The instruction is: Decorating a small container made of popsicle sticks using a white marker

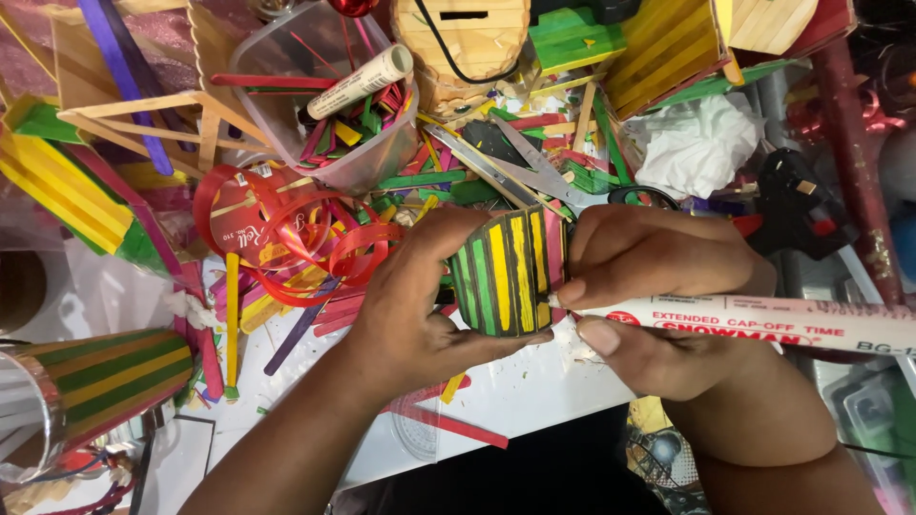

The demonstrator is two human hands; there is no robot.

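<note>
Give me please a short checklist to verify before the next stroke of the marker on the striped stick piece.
1. Left hand grips the striped piece firmly: ok, fingers wrap its left side.
2. Right hand holds the white marker: ok.
3. Marker tip meets the piece's right edge: ok, it looks to touch.
4. Marker uncapped: cannot tell, fingers hide the tip.
5. Scissors away from both hands: not ok, they lie just behind the piece.
6. Red ribbon clear of the piece: ok.
</note>
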